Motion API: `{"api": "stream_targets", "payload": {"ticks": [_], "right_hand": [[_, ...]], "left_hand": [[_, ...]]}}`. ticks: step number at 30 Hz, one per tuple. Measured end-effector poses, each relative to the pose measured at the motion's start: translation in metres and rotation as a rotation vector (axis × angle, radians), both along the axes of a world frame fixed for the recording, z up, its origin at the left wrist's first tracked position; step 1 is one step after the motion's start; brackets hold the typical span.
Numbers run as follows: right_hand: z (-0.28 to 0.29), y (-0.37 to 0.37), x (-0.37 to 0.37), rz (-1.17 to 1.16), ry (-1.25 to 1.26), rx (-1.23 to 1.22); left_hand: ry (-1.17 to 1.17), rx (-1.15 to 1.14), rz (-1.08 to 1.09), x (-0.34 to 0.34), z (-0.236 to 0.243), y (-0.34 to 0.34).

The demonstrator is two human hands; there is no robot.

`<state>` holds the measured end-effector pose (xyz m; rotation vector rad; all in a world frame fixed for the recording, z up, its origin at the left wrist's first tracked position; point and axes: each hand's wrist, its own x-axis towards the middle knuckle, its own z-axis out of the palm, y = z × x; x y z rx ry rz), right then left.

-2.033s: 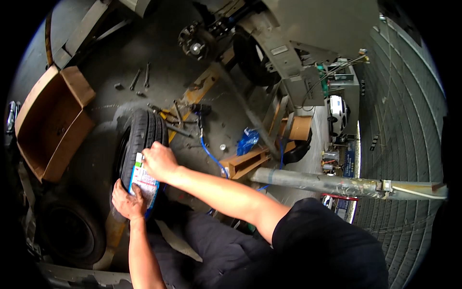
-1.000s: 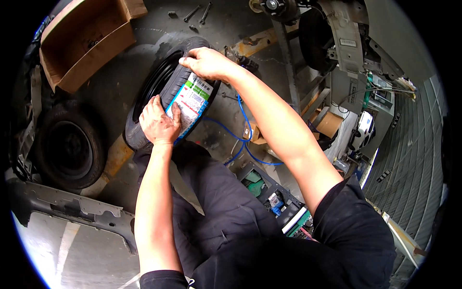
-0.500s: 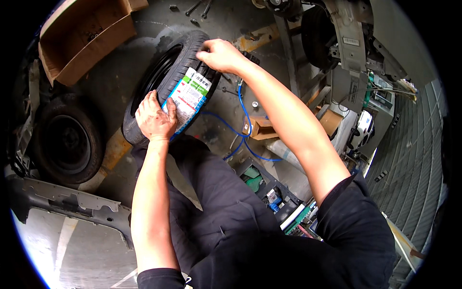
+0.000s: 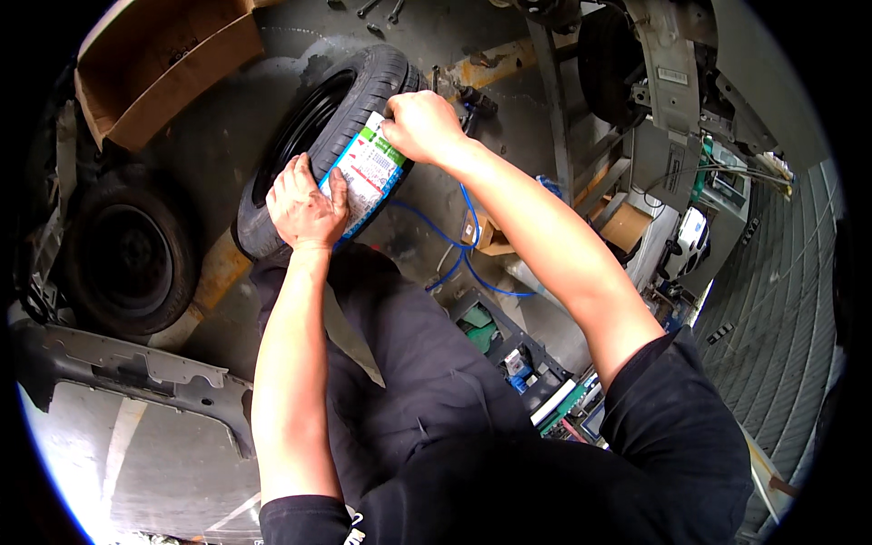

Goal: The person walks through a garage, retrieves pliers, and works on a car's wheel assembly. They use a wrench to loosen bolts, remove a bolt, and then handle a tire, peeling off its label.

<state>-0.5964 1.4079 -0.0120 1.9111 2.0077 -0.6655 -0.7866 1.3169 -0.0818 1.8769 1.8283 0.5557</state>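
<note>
A black tyre (image 4: 363,89) on a dark rim stands tilted in front of my legs. Stuck along its tread is a white, green and blue paper label (image 4: 368,177) with red marks. My left hand (image 4: 309,204) lies flat over the near part of the tread, fingers stretched out, its thumb on the label's edge. At the label's upper end, my right hand (image 4: 425,125) has its fingers closed in a pinch on the corner. The fingertips are partly hidden behind the hand.
Another wheel (image 4: 132,254) lies at the left, below an open cardboard box (image 4: 177,82). A blue air hose (image 4: 427,221) loops across the floor near a small carton (image 4: 477,234). A grey car panel (image 4: 154,445) fills the lower left; vehicle parts (image 4: 668,91) stand upper right.
My right hand has come down from the bare tread to the label's upper end and closed there. My left hand keeps its place on the tyre, while the whole view has shifted slightly.
</note>
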Motion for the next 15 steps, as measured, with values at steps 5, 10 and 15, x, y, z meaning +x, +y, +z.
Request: {"api": "stream_targets", "payload": {"ticks": [5,10,15], "right_hand": [[-0.009,-0.005,0.005,-0.112,0.118,0.032],[-0.001,-0.002,0.009,-0.298,0.345,-0.094],[-0.007,-0.013,0.01,-0.265,0.263,0.007]], "left_hand": [[-0.031,-0.001,0.015,0.0,-0.002,0.0],[-0.04,0.006,0.036,0.0,-0.003,0.0],[-0.007,-0.007,0.017,0.0,-0.002,0.002]]}}
